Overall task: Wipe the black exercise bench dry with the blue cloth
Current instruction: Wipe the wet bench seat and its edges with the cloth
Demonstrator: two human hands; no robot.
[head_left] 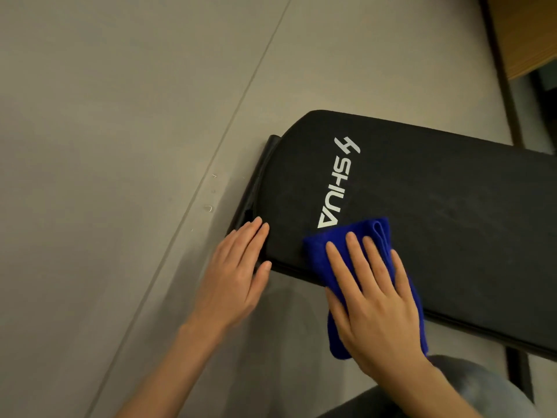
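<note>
The black exercise bench (437,206) runs from the centre to the right edge, its padded top printed with a white SHUA logo. A folded blue cloth (355,236) lies over the bench's near edge, just below the logo. My right hand (370,297) presses flat on the cloth with straight, spread fingers. My left hand (238,273) rests with straight fingers against the bench's rounded left end, thumb touching the near corner. The cloth's lower part hangs off the edge under my palm.
Grey floor (120,146) with a thin seam line fills the left and top. A black frame bar (256,188) sticks out at the bench's left end. A wooden furniture piece (524,34) stands at the top right. My knee (482,387) shows at the bottom right.
</note>
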